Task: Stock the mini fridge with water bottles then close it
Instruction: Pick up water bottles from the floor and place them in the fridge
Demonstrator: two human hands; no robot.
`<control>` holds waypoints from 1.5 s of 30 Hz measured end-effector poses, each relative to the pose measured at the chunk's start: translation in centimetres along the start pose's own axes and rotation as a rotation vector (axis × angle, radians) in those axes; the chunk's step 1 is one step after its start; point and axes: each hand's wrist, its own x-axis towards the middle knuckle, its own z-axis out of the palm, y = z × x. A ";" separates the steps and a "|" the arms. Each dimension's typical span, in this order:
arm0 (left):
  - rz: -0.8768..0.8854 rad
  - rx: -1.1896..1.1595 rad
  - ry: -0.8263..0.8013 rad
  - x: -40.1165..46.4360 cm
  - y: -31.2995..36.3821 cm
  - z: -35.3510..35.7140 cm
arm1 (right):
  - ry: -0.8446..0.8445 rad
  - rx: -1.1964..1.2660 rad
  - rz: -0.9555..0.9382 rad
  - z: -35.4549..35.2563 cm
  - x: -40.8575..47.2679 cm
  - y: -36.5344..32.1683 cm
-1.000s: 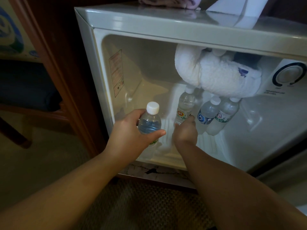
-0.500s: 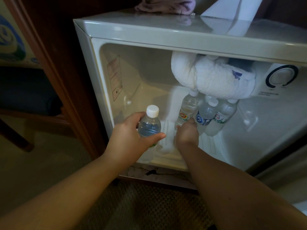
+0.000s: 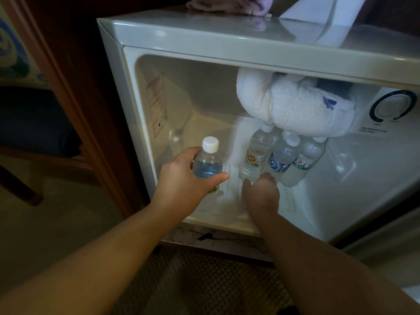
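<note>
The white mini fridge (image 3: 204,35) stands open in front of me. At its mouth on the left, my left hand (image 3: 181,185) grips a small clear water bottle (image 3: 208,164) with a white cap, held upright. Three bottles stand together on the fridge floor: one with an orange label (image 3: 255,153), one with a blue label (image 3: 283,155) and one with a green-and-white label (image 3: 305,160). My right hand (image 3: 261,196) sits inside just below them, its loosely curled fingertips at the base of the orange-label bottle, not wrapped round it.
A thick white frost lump (image 3: 295,108) hangs from the fridge ceiling over the bottles. The temperature dial (image 3: 393,105) is at the upper right. A purple cloth (image 3: 227,3) and white paper (image 3: 329,17) lie on top. A dark wooden cabinet (image 3: 79,87) flanks the left.
The orange-label bottle has ended up close beside the other two, and my right hand has slid down off its base. My left hand keeps its bottle almost still.
</note>
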 end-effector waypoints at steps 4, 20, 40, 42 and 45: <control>-0.017 -0.001 0.003 0.6 -0.3 1.0 | -0.050 -0.239 -0.365 -0.2 -1.3 2.5; -0.089 -0.044 0.110 7.2 -2.6 9.0 | -0.418 -0.432 -0.506 0.7 -3.3 5.6; -0.102 -0.159 0.041 10.8 -1.1 12.8 | -0.342 -0.354 -0.501 1.1 -3.5 5.8; -0.094 -0.148 0.029 10.7 -1.1 12.6 | -0.344 -0.363 -0.500 1.1 -3.5 5.8; -0.083 -0.132 0.002 10.7 -1.1 12.4 | -0.355 -0.367 -0.502 1.0 -3.5 5.8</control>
